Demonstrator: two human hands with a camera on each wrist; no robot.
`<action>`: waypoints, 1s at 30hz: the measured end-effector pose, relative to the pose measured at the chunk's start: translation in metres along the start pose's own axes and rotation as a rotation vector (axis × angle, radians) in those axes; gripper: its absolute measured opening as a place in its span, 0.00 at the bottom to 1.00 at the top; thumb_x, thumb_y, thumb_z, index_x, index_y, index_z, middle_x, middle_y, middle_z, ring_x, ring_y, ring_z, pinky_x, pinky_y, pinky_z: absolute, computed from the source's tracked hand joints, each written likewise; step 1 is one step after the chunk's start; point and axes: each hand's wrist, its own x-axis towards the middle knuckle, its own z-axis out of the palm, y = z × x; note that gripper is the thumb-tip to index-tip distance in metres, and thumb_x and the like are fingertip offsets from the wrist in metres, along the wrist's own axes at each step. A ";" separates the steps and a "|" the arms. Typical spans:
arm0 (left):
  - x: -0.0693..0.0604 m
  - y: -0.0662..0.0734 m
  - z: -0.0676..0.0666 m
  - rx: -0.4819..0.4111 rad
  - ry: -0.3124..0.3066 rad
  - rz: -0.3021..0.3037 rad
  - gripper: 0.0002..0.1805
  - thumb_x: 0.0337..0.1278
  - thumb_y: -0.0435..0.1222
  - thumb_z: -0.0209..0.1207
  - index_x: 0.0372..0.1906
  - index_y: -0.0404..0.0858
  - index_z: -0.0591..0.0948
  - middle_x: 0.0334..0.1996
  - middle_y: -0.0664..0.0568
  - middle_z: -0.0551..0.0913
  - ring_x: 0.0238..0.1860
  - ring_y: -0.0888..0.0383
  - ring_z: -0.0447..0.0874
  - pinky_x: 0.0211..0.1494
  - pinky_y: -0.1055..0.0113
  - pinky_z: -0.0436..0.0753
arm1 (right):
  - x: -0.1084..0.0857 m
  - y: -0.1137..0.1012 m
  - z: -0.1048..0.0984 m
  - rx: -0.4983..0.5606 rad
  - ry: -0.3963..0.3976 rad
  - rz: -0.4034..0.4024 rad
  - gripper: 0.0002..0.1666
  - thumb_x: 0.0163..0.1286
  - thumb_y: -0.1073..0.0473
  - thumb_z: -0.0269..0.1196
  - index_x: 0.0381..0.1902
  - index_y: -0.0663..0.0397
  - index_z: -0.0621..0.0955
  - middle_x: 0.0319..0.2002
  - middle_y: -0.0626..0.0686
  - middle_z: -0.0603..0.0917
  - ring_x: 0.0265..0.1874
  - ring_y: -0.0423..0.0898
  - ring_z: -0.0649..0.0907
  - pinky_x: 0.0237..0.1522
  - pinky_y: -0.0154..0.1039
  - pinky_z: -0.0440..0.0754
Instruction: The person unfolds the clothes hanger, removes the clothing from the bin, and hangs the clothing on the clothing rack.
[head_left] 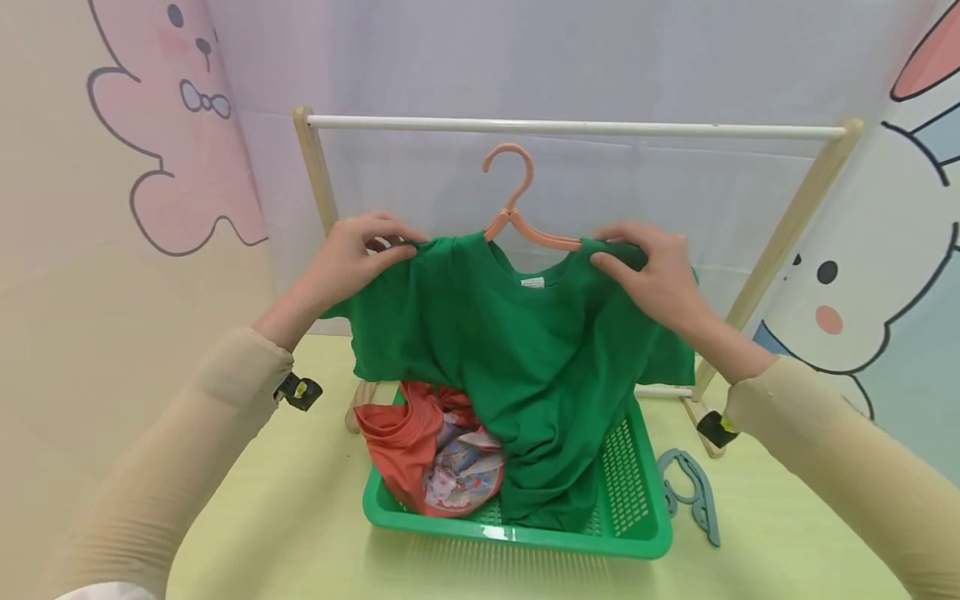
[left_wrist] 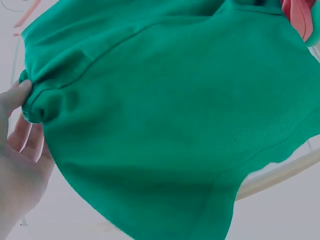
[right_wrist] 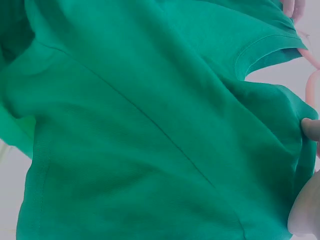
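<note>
A green T-shirt (head_left: 517,333) hangs spread between my two hands, its lower part drooping into the basket. Inside its neck sits a pink clothes hanger (head_left: 542,238), the hook standing up above the collar. My left hand (head_left: 367,250) pinches one shoulder of the shirt between thumb and fingers. At the other shoulder my right hand (head_left: 648,267) pinches the cloth in the same way. In the left wrist view the thumb presses on bunched green cloth (left_wrist: 45,100). Most of the right hand (right_wrist: 307,205) lies beyond the edge of the right wrist view. Cloth hides the hanger's arm ends.
Under the shirt a green plastic basket (head_left: 652,537) holds a red garment (head_left: 405,450) and a patterned cloth (head_left: 461,475). A grey-green folding hanger (head_left: 701,496) lies right of it on the table. Behind stands a wooden rack with a white bar (head_left: 577,127).
</note>
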 end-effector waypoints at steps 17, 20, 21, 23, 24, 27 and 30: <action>-0.012 -0.014 -0.030 -0.030 0.077 0.044 0.12 0.63 0.29 0.62 0.48 0.41 0.88 0.42 0.54 0.86 0.41 0.75 0.80 0.44 0.83 0.79 | -0.024 0.014 -0.023 0.002 0.013 0.031 0.14 0.68 0.60 0.66 0.50 0.54 0.85 0.48 0.59 0.86 0.48 0.24 0.75 0.55 0.32 0.72; -0.016 -0.017 -0.033 0.006 0.011 -0.012 0.12 0.65 0.34 0.61 0.51 0.45 0.87 0.44 0.54 0.87 0.42 0.74 0.80 0.45 0.83 0.79 | -0.025 0.016 -0.027 0.001 0.023 0.082 0.16 0.69 0.56 0.65 0.52 0.54 0.84 0.50 0.61 0.85 0.48 0.23 0.73 0.56 0.40 0.73; -0.016 -0.018 -0.033 0.010 -0.011 -0.035 0.13 0.66 0.37 0.61 0.52 0.46 0.87 0.46 0.54 0.87 0.43 0.73 0.80 0.47 0.81 0.79 | -0.025 0.016 -0.028 0.003 0.028 0.091 0.16 0.69 0.56 0.65 0.53 0.54 0.84 0.51 0.61 0.85 0.48 0.23 0.73 0.56 0.44 0.73; -0.016 -0.016 -0.031 0.028 -0.048 -0.086 0.14 0.68 0.42 0.59 0.55 0.50 0.85 0.49 0.54 0.87 0.45 0.71 0.79 0.50 0.78 0.78 | -0.024 0.016 -0.029 0.005 0.038 0.086 0.17 0.69 0.55 0.65 0.53 0.54 0.84 0.51 0.62 0.85 0.48 0.26 0.74 0.61 0.52 0.71; -0.016 -0.014 -0.029 0.043 -0.063 -0.104 0.15 0.68 0.45 0.59 0.56 0.52 0.84 0.51 0.54 0.87 0.46 0.70 0.79 0.51 0.75 0.78 | -0.024 0.015 -0.030 0.008 0.042 0.083 0.17 0.69 0.54 0.65 0.53 0.53 0.84 0.51 0.61 0.85 0.49 0.30 0.75 0.65 0.56 0.67; -0.009 -0.004 -0.019 0.068 -0.102 -0.094 0.17 0.68 0.48 0.59 0.58 0.53 0.83 0.53 0.55 0.85 0.49 0.64 0.80 0.55 0.65 0.79 | -0.023 0.013 -0.029 0.016 0.045 0.078 0.17 0.69 0.53 0.65 0.53 0.51 0.85 0.50 0.60 0.85 0.54 0.45 0.77 0.74 0.65 0.48; 0.002 0.009 -0.005 0.110 -0.139 0.002 0.19 0.65 0.45 0.62 0.59 0.48 0.82 0.53 0.51 0.85 0.51 0.57 0.81 0.56 0.58 0.81 | -0.021 0.010 -0.027 0.023 0.041 0.080 0.17 0.69 0.52 0.65 0.53 0.51 0.84 0.51 0.62 0.84 0.58 0.59 0.76 0.75 0.68 0.32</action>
